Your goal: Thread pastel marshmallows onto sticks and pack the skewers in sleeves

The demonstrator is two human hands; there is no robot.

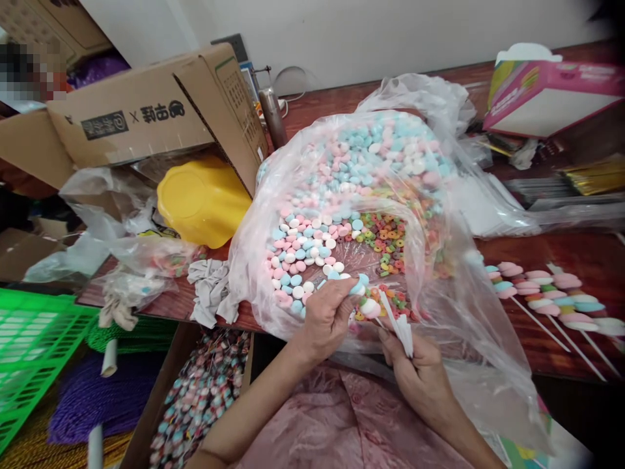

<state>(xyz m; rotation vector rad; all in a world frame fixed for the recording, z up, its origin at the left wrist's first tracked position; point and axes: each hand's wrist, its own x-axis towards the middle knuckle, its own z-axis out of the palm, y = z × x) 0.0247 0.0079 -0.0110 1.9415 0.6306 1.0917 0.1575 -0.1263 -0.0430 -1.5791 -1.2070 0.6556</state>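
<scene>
My left hand (pixel 328 318) is closed, thumb and fingers pinching a light blue round sweet (pixel 360 285) at the end of a small row with a white one (pixel 371 308). These seem to be on a stick that my right hand (pixel 417 365) steadies, though the fingers partly hide it. A bunch of white sticks (pixel 403 333) is gripped in the same right hand. Both hands are over the near edge of a large clear plastic bag (pixel 249 260). Pastel pink, blue and white sweets (pixel 300 246) and colourful small rings (pixel 389 238) lie in it.
Filled sticks of sweets (pixel 547 290) lie on the table's right (pixel 512 339). To the left are a cardboard box (pixel 131 117), a yellow scalloped container (pixel 200 202), a grey cloth (pixel 209 286) and a green basket (pixel 39 352). Below stands a box of wrapped sweets (pixel 200 397).
</scene>
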